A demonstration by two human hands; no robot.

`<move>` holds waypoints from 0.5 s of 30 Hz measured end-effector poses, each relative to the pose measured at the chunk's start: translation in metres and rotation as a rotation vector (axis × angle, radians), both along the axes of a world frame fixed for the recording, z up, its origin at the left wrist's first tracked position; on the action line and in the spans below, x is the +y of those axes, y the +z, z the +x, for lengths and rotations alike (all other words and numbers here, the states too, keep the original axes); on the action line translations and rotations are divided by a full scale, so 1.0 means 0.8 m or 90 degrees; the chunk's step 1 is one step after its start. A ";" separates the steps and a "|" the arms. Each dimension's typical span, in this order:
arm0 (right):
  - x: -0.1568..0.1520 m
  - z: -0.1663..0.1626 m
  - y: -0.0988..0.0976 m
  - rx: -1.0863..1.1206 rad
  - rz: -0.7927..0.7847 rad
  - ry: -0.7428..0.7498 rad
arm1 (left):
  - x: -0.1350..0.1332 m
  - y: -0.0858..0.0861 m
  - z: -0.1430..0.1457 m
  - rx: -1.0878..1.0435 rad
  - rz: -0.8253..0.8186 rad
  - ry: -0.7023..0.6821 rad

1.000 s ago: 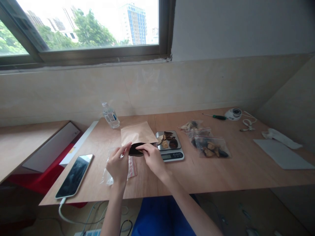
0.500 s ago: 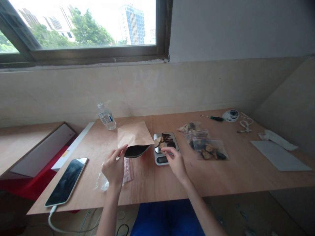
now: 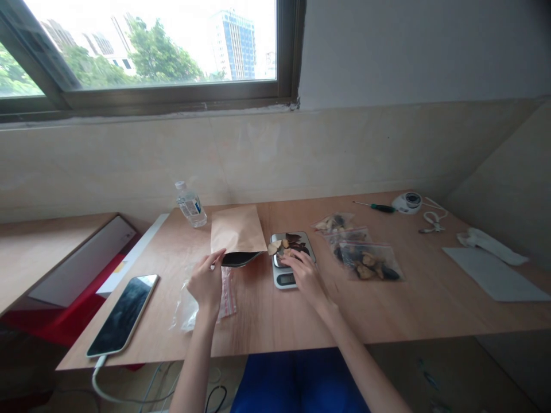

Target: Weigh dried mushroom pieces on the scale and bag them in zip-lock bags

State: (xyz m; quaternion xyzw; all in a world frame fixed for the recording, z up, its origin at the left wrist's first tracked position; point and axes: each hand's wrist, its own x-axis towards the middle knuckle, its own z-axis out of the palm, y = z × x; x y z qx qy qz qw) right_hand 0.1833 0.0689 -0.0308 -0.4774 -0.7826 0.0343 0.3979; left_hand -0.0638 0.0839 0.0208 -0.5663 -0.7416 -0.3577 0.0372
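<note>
My left hand (image 3: 206,281) pinches the lower lip of a brown paper bag (image 3: 238,228), which lies flat on the wooden table (image 3: 301,312) with its dark mouth held open toward me. My right hand (image 3: 305,273) reaches over a small digital kitchen scale (image 3: 284,279). Its fingertips are closed together on the dried brown and dark pieces (image 3: 289,244) piled on the scale's platform. Under my left wrist lies an empty clear zip bag (image 3: 189,304) with a red strip.
Filled clear zip bags (image 3: 370,261) of dried pieces lie right of the scale. A water bottle (image 3: 189,203) stands behind the paper bag, and a phone (image 3: 123,314) on a cable lies at the left. A screwdriver (image 3: 374,206), white round device (image 3: 407,201), white sheet (image 3: 495,275) and cloth (image 3: 491,244) lie at the right.
My right hand left the paper bag's mouth, moved right to the scale and now rests on the dried pieces. My left hand has kept its hold on the bag's lip.
</note>
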 end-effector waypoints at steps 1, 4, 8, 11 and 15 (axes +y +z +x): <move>-0.005 0.002 0.000 -0.007 0.006 -0.008 | 0.007 -0.004 -0.001 0.004 -0.033 -0.003; -0.025 0.006 0.005 -0.019 0.020 -0.038 | 0.023 -0.016 -0.007 0.008 -0.101 -0.024; -0.045 0.002 0.011 -0.009 0.009 -0.083 | 0.019 -0.031 -0.008 -0.003 -0.030 -0.104; -0.042 -0.011 0.008 -0.030 0.013 -0.070 | 0.002 -0.037 0.002 -0.037 0.031 -0.142; -0.027 -0.026 0.005 -0.077 0.015 -0.062 | -0.019 -0.037 0.016 -0.045 0.057 -0.170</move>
